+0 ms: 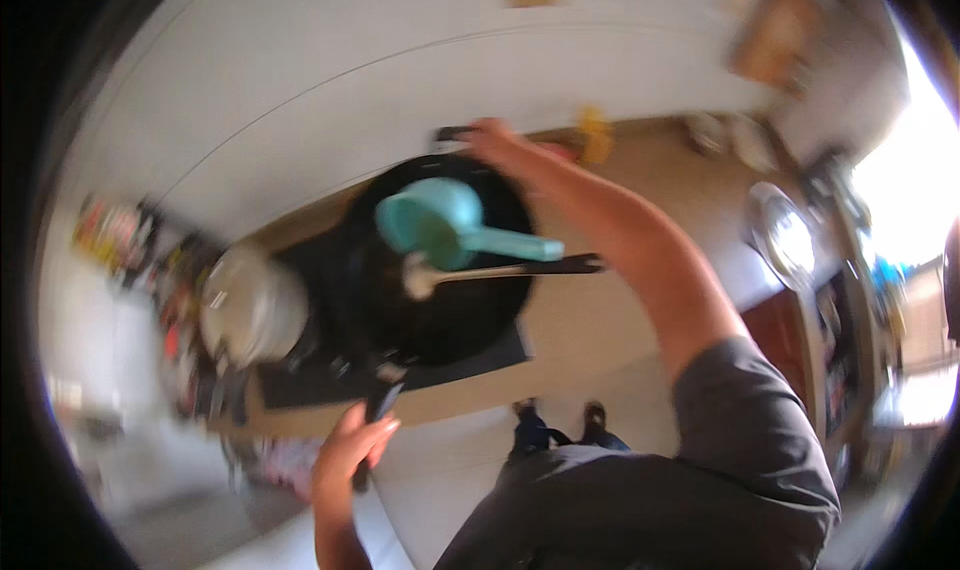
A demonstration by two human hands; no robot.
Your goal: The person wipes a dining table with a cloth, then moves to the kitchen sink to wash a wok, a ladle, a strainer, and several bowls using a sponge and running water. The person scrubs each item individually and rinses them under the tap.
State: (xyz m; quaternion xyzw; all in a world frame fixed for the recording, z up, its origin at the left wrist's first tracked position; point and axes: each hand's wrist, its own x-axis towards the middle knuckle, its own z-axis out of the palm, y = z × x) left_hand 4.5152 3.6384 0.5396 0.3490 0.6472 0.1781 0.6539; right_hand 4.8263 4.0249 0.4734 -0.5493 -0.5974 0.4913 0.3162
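My left hand (352, 450) grips the long black handle (381, 405) of a large dark wok (465, 337). On the far side, my right hand (491, 140) is closed around the wok's short helper handle (450, 133). Inside the wok rests a turquoise plastic dipper (442, 217), its handle pointing right. Beside it lies a metal utensil (480, 273) with a pale shaft and a dark handle that reaches over the rim. The wok is over a black cooktop (300, 386); blur hides whether it touches the burner. The wok's contents are too blurred to tell.
A large light-coloured pot (255, 307) stands left of the wok. Blurred packets and jars (112, 232) line the counter's left end. A yellow object (595, 134) is by the wall. To the right, a round shiny metal thing (784, 232) sits near the brown counter's edge.
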